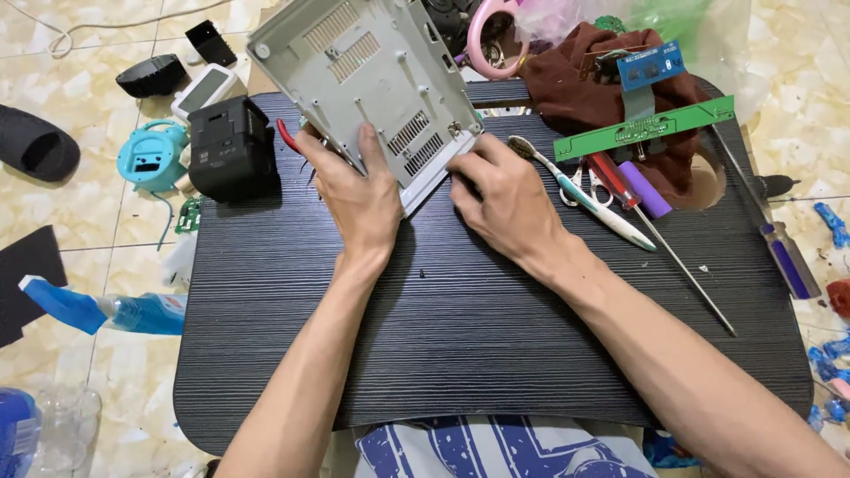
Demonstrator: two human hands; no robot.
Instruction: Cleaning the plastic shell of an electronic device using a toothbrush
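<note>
A: How should I handle this grey panel (376, 84)?

B: Your left hand (359, 199) clasps its lower edge, thumb laid on the face; your right hand (505, 195) pinches the near corner. Keep both grips firm so it stays tilted off the tabletop (443, 327), and mind the red-handled cutters (289, 137) beneath.

A: And its look?

B: Pale plastic, ribbed, with slotted vents and screw posts, propped at the tabletop's far edge
</note>
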